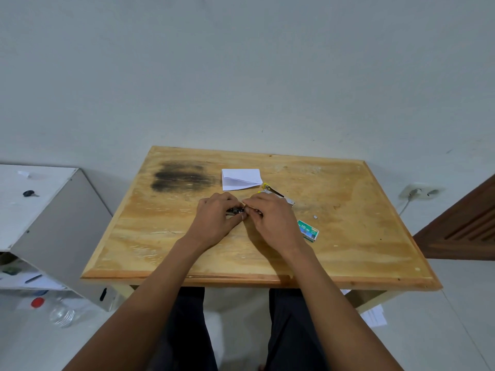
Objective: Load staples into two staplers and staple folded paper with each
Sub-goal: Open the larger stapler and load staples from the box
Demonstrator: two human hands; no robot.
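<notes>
On the wooden table (187, 250) my left hand (218, 218) grips a small dark stapler (235, 211) near the middle. My right hand (270, 218) meets it from the right, with fingertips pinching at the stapler's end; most of the stapler is hidden under both hands. A yellow stapler (276, 192) lies open just behind my right hand. A folded white paper (239, 179) lies further back. A green staple box (308, 231) sits to the right of my right hand, and a tiny strip of staples (315, 217) lies beyond it.
A dark scorch stain (179, 176) marks the table's back left. A white cabinet (40, 210) stands to the left with a plastic bottle (60, 313) on the floor below it. A wall socket (420, 192) and a brown door (463, 226) are at right.
</notes>
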